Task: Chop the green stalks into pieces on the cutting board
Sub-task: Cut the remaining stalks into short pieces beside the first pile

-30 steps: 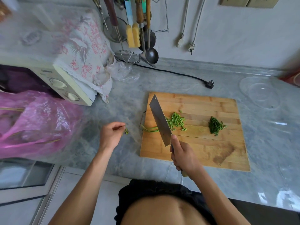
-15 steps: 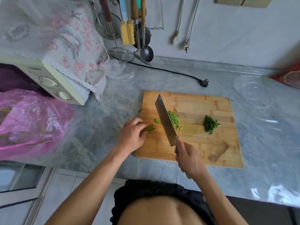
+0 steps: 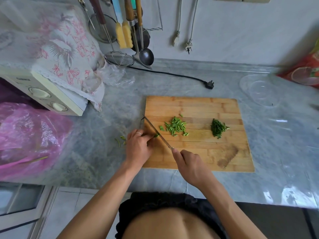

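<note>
Left hand [image 3: 138, 147] is back from the desk [image 3: 107, 128], fingers now curled pinning the last green stalks [image 3: 156, 135] on the cutting board [image 3: 193, 107], right hand [image 3: 189, 165] gripping the knife [image 3: 156, 132], blade down beside them: chopping resumes, nearly done.

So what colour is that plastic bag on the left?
Pink, translucent plastic bag, seen in the head view, beside the microwave.

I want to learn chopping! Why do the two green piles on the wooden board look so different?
The left pile is light green; the right pile is much darker. The left pile is stubby little cylinders you can tell apart; the right pile is finer shreds clumped together. The left pile is spread wider and lies nearer the knife; the right pile sits tighter, farther away. Both lie on the cutting board.
</note>
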The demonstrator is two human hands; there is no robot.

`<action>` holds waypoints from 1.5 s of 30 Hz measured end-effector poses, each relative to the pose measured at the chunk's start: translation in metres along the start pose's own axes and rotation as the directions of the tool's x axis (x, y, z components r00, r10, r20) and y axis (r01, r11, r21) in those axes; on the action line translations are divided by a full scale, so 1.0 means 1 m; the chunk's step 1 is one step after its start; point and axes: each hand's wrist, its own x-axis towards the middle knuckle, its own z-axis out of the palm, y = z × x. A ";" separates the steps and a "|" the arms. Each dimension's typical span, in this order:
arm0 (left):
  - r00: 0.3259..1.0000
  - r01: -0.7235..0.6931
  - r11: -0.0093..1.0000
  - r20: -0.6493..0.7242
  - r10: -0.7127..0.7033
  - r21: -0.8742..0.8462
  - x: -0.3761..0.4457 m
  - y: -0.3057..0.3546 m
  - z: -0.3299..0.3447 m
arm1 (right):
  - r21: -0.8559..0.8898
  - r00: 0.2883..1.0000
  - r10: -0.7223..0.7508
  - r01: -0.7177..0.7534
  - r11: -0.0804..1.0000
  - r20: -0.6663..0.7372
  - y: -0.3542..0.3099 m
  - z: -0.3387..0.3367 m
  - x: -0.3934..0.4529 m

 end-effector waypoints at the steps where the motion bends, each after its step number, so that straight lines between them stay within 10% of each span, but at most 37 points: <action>1: 1.000 0.011 1.000 -0.001 -0.011 0.009 0.000 0.002 0.001 | -0.017 1.000 0.000 0.000 1.000 0.010 -0.001 -0.001 0.000; 19: 1.000 0.009 0.998 0.000 -0.009 0.063 -0.002 0.008 0.004 | -0.191 0.979 0.190 -0.172 0.966 0.079 -0.003 0.014 0.013; 45: 0.997 0.007 1.000 -0.076 -0.008 -0.024 -0.005 0.005 0.009 | 0.047 0.981 0.183 -0.180 0.982 -0.066 0.004 0.008 0.032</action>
